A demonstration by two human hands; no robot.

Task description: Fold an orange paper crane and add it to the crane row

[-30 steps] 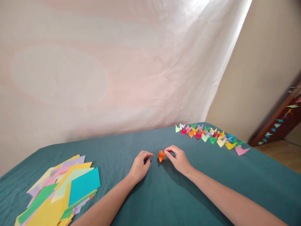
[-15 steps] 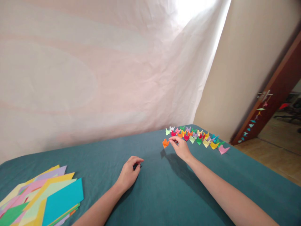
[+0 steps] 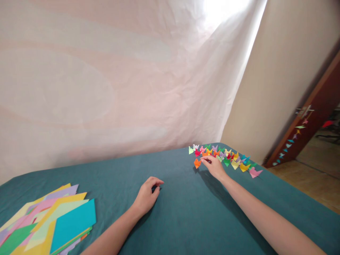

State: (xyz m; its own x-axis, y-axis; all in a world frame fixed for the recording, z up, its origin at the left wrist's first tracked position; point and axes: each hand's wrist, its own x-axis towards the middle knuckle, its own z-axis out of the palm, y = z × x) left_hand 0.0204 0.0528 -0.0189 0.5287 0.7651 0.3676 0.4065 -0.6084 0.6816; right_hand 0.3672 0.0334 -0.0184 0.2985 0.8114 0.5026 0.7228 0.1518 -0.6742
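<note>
Between the thumb and fingertips of my right hand [image 3: 214, 168] is a small orange origami bird [image 3: 197, 163], pinched at its right end. It is close to the tabletop, just in front of the rows of folded birds; whether its tip touches the cloth I cannot tell. Several origami birds in many colours, such as a pink bird [image 3: 255, 172] at the right end and a pale green bird [image 3: 191, 150] at the left, stand behind and beside that hand. My left hand [image 3: 147, 194] rests on the cloth, fingers loosely bent and thumb apart, holding nothing.
Coloured paper sheets lie fanned in a pile at the left, a blue sheet [image 3: 75, 223] on top. Dark green cloth [image 3: 175, 219] covers the table. A pale curtain [image 3: 119, 88] hangs behind. A string of paper birds [image 3: 291, 141] hangs by the door [image 3: 318, 94] at right.
My right hand has moved right and lower with the orange origami bird, bringing it closer to the cloth and its shadow. The left hand has stayed in place. The view has shifted slightly.
</note>
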